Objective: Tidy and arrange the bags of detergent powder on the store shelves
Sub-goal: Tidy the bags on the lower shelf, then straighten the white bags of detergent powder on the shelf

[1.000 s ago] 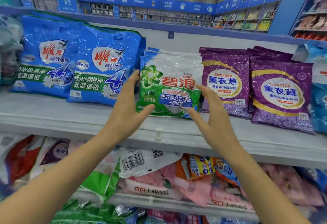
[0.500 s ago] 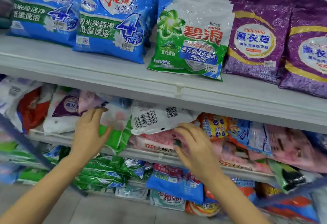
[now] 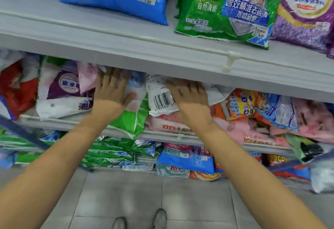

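Left hand (image 3: 112, 91) lies flat, fingers spread, on the green-and-white bag (image 3: 130, 120) just left of the barcoded white bag (image 3: 160, 93); right hand (image 3: 189, 95) rests palm-down on it (fingers seemingly straight).

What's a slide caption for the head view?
Left hand and right hand rest on jumbled detergent bags on the middle shelf; the right covers a white barcoded bag.

Pale grey floor tiles (image 3: 124, 194) fill the bottom centre; two blurred grey shoes (image 3: 160, 218), perhaps sneakers, touch the lower edge.
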Available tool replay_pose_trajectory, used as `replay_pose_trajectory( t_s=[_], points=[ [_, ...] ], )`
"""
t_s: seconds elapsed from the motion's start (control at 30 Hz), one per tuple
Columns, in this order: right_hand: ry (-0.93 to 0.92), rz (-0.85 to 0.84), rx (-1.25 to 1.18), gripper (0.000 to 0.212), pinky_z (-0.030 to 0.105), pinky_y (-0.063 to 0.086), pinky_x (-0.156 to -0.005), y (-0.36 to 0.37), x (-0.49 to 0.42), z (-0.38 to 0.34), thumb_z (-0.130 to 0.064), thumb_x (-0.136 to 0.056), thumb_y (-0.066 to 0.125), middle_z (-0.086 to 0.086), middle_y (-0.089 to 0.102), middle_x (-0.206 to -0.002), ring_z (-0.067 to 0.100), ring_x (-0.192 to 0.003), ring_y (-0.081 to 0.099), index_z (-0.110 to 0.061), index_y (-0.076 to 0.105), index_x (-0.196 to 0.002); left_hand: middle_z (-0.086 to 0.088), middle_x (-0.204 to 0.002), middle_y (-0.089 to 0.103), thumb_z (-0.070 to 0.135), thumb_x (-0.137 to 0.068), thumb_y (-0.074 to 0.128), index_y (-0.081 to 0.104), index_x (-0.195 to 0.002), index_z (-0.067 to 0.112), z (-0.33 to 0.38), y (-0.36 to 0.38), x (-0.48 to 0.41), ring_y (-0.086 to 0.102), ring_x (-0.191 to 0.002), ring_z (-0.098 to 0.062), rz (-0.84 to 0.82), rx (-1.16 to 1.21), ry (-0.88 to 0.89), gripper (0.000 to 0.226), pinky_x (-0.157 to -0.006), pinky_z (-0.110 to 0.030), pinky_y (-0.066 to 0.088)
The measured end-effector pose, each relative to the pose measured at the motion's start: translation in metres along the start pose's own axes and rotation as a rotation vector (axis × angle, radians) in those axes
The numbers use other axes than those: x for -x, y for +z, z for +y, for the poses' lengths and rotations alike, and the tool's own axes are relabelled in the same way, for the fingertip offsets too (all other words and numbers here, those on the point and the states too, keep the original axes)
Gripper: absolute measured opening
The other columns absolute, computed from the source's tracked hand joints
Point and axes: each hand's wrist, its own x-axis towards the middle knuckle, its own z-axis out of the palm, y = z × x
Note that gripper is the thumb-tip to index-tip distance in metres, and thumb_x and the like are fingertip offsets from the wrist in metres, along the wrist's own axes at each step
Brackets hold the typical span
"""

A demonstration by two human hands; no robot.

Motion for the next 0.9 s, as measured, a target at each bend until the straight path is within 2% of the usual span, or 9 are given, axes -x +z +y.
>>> replay_pose_trajectory(
  t_s=[0.07,0.13,0.23,0.37,0.47,0.57,0.7,0.83,0.9],
  points=[
    [0.034,0.009,-0.009,0.063,0.046,0.051,-0.082,0.001,-0.001,-0.001,-0.025,-0.070,0.032,0.013,0.064,-0.111,0.036,-0.093,0.062,-0.018,0.055,-0.128,-0.028,-0.128,0.052,0.053,-0.090,0.036,0.044,-0.132,0.005,-0.001,0.004,0.000,0.045,-0.118,-0.044,0.013,0.010,-0.005,0.064,-0.094,-0.057,0.038],
    [0.036,0.043,0.045,0.049,0.042,0.052,-0.077,0.007,-0.003,0.002,-0.021,-0.076,0.055,0.009,0.066,-0.108,0.031,-0.089,0.064,-0.021,0.053,-0.125,-0.027,-0.129,0.052,0.053,-0.089,0.037,0.039,-0.134,0.007,-0.002,0.006,-0.003,0.046,-0.120,-0.045,0.013,0.027,-0.011,0.065,-0.097,-0.060,0.036],
    [0.043,0.073,0.040,0.072,0.036,0.052,-0.071,0.000,-0.005,0.009,-0.027,-0.059,0.083,0.005,0.068,-0.104,0.029,-0.086,0.065,-0.023,0.052,-0.124,-0.026,-0.131,0.051,0.054,-0.087,0.036,0.034,-0.138,0.009,-0.003,0.004,-0.003,0.045,-0.122,-0.046,0.002,0.066,-0.010,0.068,-0.101,-0.063,0.031],
    [0.175,0.261,-0.129,0.053,0.040,0.051,-0.056,-0.032,0.001,0.008,-0.021,-0.055,0.070,0.016,0.069,-0.077,0.035,-0.065,0.066,-0.011,0.069,-0.107,-0.025,-0.134,0.048,0.053,-0.086,0.039,0.033,-0.140,0.010,-0.005,0.002,-0.002,0.033,-0.128,-0.038,0.004,0.116,-0.001,0.069,-0.106,-0.059,0.026],
    [0.165,0.431,-0.170,0.034,0.027,0.046,-0.046,-0.041,0.016,0.008,-0.010,-0.056,0.070,0.009,0.064,-0.056,0.025,-0.045,0.061,-0.010,0.069,-0.090,-0.023,-0.141,0.042,0.048,-0.083,0.057,0.031,-0.143,0.012,-0.008,0.002,0.000,0.026,-0.133,-0.035,0.024,0.147,0.017,0.075,-0.110,-0.055,0.016],
    [0.114,0.557,-0.236,0.039,0.024,0.045,-0.053,-0.045,0.039,0.009,-0.003,-0.060,0.082,0.007,0.070,-0.069,0.021,-0.058,0.066,-0.012,0.061,-0.091,-0.025,-0.140,0.041,0.041,-0.074,0.075,0.035,-0.143,0.010,-0.011,-0.006,0.003,0.033,-0.133,-0.041,0.037,0.174,0.049,0.086,-0.111,-0.058,0.019],
    [0.195,0.663,-0.341,0.020,0.029,0.047,-0.057,-0.063,0.064,0.000,-0.018,-0.082,0.066,0.012,0.071,-0.074,0.016,-0.070,0.062,0.001,0.069,-0.087,-0.028,-0.129,0.050,0.050,-0.060,0.082,0.032,-0.137,0.011,0.002,-0.024,0.016,0.047,-0.122,-0.044,0.024,0.256,0.149,0.099,-0.106,-0.061,0.027],
    [0.409,0.621,-0.692,0.017,0.004,0.035,-0.055,-0.095,0.082,0.000,-0.018,-0.075,0.056,-0.025,0.060,-0.069,-0.009,-0.060,0.052,-0.007,0.068,-0.082,-0.024,-0.143,0.037,0.070,-0.059,0.069,0.020,-0.145,0.019,0.021,-0.042,0.020,0.036,-0.131,-0.037,-0.011,0.439,0.160,0.111,-0.109,-0.051,0.018],
    [0.498,0.630,-0.796,0.014,0.005,0.033,-0.051,-0.112,0.088,0.003,-0.012,-0.070,0.052,-0.033,0.056,-0.065,-0.013,-0.058,0.049,-0.018,0.061,-0.078,-0.018,-0.141,0.034,0.078,-0.061,0.058,0.022,-0.142,0.020,0.031,-0.057,0.021,0.034,-0.129,-0.034,0.059,0.573,0.106,0.105,-0.108,-0.047,0.023]
  ],
)
